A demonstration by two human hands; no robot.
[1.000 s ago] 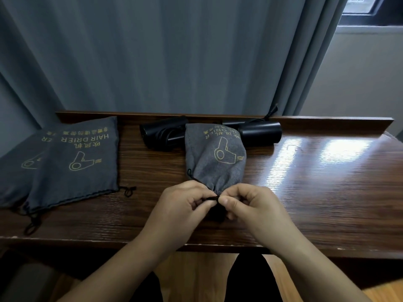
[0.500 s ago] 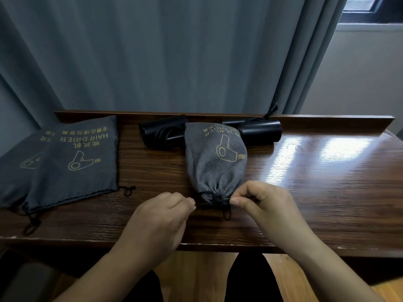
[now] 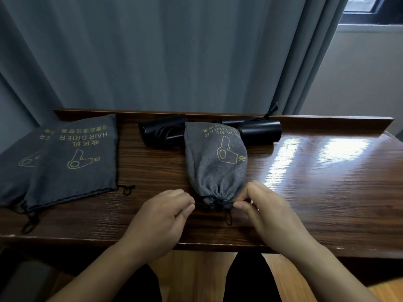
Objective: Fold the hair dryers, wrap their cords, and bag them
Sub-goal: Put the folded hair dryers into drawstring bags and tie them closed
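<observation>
At table (image 3: 316, 192) centre: filled bag (image 3: 214, 164), neck gathered. Left hand (image 3: 161, 216) and right hand (image 3: 265, 209) each pinch drawstring (image 3: 218, 203), cinching; next likely knot, then bag remaining dryers (image 3: 259, 131).

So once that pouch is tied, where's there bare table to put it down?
Bare wood lies right of the filled bag, in front of the right hair dryer, and between it and the flat bags. The back edge is crowded.

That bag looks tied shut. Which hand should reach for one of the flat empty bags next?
Probably the left hand: the flat empty bags lie on its side of the table. The right hand would have to cross over the filled bag. Both now pinch its drawstring.
</observation>
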